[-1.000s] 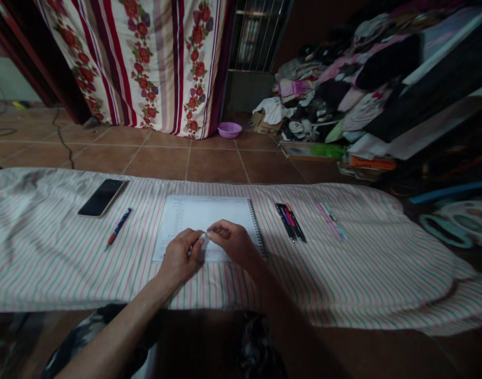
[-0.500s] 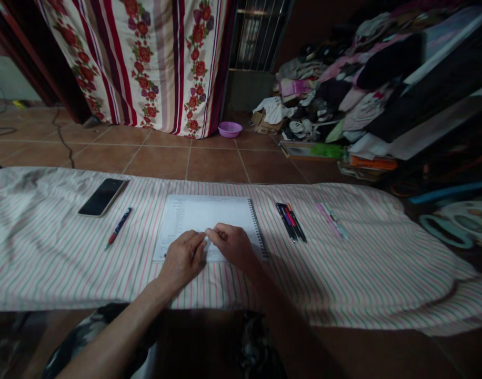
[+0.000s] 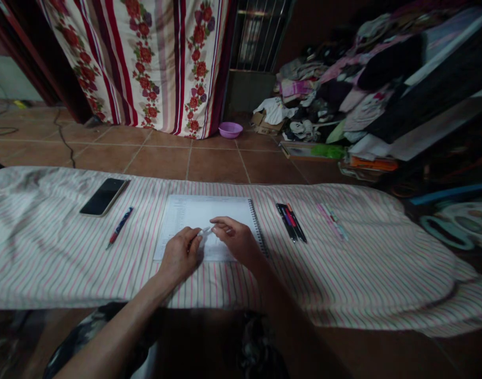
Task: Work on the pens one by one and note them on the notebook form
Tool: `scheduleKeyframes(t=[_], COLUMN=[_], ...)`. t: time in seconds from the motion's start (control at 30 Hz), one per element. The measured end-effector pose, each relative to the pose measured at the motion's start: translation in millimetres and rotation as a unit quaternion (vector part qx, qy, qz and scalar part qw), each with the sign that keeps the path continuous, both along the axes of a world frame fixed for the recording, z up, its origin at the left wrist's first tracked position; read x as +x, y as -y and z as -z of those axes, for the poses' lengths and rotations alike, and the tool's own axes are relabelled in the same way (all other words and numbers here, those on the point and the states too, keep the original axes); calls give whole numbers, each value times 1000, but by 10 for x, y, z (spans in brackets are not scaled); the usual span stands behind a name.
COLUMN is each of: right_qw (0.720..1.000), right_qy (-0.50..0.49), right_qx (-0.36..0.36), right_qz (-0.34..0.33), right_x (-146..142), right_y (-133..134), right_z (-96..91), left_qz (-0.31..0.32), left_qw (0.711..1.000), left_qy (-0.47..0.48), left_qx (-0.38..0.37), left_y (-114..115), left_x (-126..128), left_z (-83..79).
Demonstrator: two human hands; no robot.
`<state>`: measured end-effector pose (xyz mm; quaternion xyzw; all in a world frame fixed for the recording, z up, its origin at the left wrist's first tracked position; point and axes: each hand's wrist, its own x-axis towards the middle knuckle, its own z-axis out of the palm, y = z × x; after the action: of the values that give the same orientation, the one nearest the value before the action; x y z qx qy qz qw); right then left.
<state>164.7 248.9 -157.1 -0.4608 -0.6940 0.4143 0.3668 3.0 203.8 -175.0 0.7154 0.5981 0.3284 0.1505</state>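
Note:
A spiral notebook [image 3: 197, 210] lies flat on the striped cloth, its wire binding at the right and printed lines at the left of the page. Above its lower half, my left hand [image 3: 181, 252] is closed on a small, slim white object [image 3: 205, 231], too small to name. Its other end meets the thumb and fingers of my right hand [image 3: 236, 239], which pinch it with one finger held out. Right of the notebook lie several dark pens [image 3: 291, 222], and beyond them pastel pens [image 3: 332, 222]. Left of it rests a blue and red pen [image 3: 120, 227].
A black-screened phone [image 3: 104, 197] lies at the back left of the striped cloth [image 3: 343, 284]. Past the cloth are a tiled floor, a purple basin [image 3: 230, 129], a floral curtain [image 3: 166, 68] and a heap of clothes [image 3: 343, 89] at the right.
My hands have drawn slightly apart, and more of the white object shows between them. The fingers of my right hand have lifted and straightened a little. The notebook and pens stay put.

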Motion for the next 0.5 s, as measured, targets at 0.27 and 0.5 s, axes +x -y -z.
scheduleKeyframes(t=[0.27, 0.5], right_qw=[999, 999], right_qy=[13, 24], right_qx=[36, 23], right_qz=[-17, -18], right_x=[-48, -49], right_y=[4, 11], right_z=[37, 42], left_qz=[20, 28], left_qw=[1000, 999], left_qy=[-14, -36], left_qx=[7, 17], left_y=[1, 21], left_x=[18, 12], left_z=[-11, -22])
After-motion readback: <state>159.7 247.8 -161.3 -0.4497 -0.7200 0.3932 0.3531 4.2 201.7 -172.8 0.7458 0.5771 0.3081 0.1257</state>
